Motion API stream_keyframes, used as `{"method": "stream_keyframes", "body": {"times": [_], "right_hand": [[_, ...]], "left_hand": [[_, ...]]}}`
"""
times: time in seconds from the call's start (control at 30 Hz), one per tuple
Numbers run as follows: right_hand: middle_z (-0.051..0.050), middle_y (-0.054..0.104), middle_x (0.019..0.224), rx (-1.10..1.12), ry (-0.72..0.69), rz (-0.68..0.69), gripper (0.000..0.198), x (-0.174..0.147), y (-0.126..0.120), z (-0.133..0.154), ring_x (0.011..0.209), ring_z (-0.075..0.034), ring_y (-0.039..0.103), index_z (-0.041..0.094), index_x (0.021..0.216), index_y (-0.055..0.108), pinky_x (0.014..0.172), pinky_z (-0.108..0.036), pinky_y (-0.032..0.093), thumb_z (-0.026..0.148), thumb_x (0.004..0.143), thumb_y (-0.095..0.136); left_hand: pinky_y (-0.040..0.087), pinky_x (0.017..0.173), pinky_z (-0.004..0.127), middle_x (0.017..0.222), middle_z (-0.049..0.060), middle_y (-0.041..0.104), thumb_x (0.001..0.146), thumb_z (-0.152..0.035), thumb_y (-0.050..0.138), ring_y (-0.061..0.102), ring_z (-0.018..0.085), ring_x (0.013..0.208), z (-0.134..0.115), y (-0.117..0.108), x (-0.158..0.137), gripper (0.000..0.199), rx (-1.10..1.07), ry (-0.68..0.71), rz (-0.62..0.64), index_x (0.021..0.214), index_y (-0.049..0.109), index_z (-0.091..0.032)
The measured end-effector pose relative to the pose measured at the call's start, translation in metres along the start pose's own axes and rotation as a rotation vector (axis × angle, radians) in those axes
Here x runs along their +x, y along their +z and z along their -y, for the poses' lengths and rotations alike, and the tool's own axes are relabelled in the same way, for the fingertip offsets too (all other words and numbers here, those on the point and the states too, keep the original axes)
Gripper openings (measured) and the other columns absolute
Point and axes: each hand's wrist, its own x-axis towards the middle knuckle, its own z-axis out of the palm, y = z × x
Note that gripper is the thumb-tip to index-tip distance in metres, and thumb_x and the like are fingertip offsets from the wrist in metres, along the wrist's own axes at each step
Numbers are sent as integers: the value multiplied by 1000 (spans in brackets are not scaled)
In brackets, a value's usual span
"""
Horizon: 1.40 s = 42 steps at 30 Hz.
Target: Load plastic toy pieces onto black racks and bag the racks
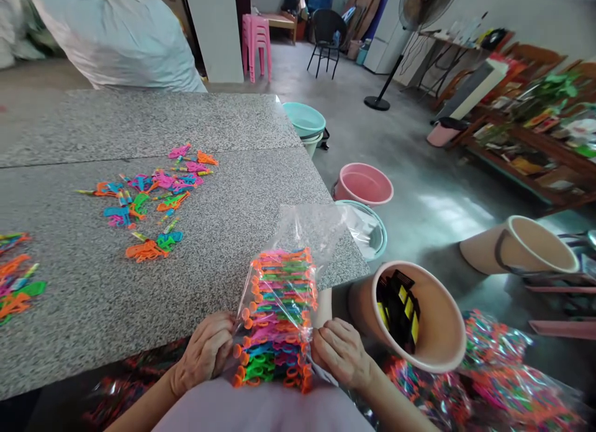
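Observation:
A clear plastic bag (302,227) holds a stacked bundle of colourful plastic toys (279,301) in orange, green, pink and blue, with round orange ends along the left side. The bag leans over the table's near edge, close to my body. My left hand (209,345) is closed on the bag's left side. On the right side, my right hand (339,351) pinches the bag with curled fingers. The bag's upper end lies loose and wrinkled on the tabletop.
Loose toys (162,184) are scattered on the speckled stone table (223,233), with another pile (18,283) at left. A beige bucket (454,333) with dark packets stands right of the table. Filled bags (526,388) lie on the floor. A pink basin (365,184) sits farther off.

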Motion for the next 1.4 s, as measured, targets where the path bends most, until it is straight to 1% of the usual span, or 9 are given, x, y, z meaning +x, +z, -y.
{"method": "stream_keyframes", "body": {"times": [0.13, 0.23, 0.33, 0.5, 0.7, 0.93, 1.13, 1.23, 1.4], "right_hand": [[2, 49, 59, 108, 144, 6, 29, 22, 3, -7, 54, -12, 44, 21, 70, 48, 56, -27, 33, 13, 98, 42], [4, 44, 55, 216, 363, -75, 33, 59, -7, -29, 51, -10, 41, 23, 66, 40, 52, -24, 31, 21, 99, 41], [6, 39, 52, 299, 609, -107, 35, 101, -35, -54, 48, -9, 36, 23, 64, 37, 49, -23, 28, 29, 98, 43], [5, 39, 55, 360, 579, -21, 34, 149, -93, -72, 53, -9, 34, 22, 63, 38, 52, -24, 26, 32, 95, 43], [5, 39, 57, 393, 597, -25, 35, 170, -120, -88, 57, -9, 35, 21, 59, 38, 54, -24, 25, 31, 91, 46], [7, 38, 50, 568, 761, -7, 30, 180, -134, -109, 44, -5, 29, 20, 59, 46, 47, -23, 21, 23, 89, 48], [7, 35, 43, 536, 892, -52, 30, 192, -139, -121, 39, -6, 30, 21, 55, 43, 44, -24, 21, 19, 84, 47], [6, 38, 44, 465, 866, -48, 28, 200, -141, -129, 40, -7, 33, 20, 55, 45, 45, -24, 24, 22, 82, 49], [5, 43, 44, 274, 871, 24, 26, 214, -139, -144, 41, -9, 41, 19, 54, 50, 48, -24, 29, 24, 79, 51]], "left_hand": [[57, 67, 23, 77, 2, 67, 101, -17, 41, 68, 14, 72, -7, 5, 31, 15, 23, -95, -38, 91, 52, -20], [48, 56, 20, 70, -3, 58, 100, -14, 41, 56, 10, 57, -5, 10, 84, 14, 73, -265, -75, 91, 50, -20], [40, 48, 18, 63, -7, 50, 99, -20, 46, 47, 9, 51, -1, 5, 147, 11, 62, -347, -34, 88, 48, -21], [36, 50, 23, 61, -5, 50, 92, -31, 46, 46, 11, 53, -12, -13, 216, 16, 66, -442, 11, 80, 49, -21], [35, 49, 24, 58, -6, 50, 88, -32, 46, 49, 12, 48, -22, -20, 243, 12, 79, -409, -34, 82, 47, -22], [39, 39, 20, 52, -7, 50, 88, -24, 50, 50, 10, 38, 7, -12, 288, 10, -354, -440, 144, 80, 44, -22], [43, 38, 23, 51, -7, 50, 87, -19, 50, 48, 10, 34, 19, -1, 316, 12, -376, -427, 209, 78, 44, -23], [46, 40, 23, 50, -7, 49, 86, -19, 51, 49, 10, 34, 23, 1, 326, 13, -369, -401, 232, 76, 44, -23], [37, 35, 18, 47, -8, 48, 79, -17, 56, 51, 10, 32, 27, 1, 347, 15, -261, -355, 242, 69, 47, -22]]}}
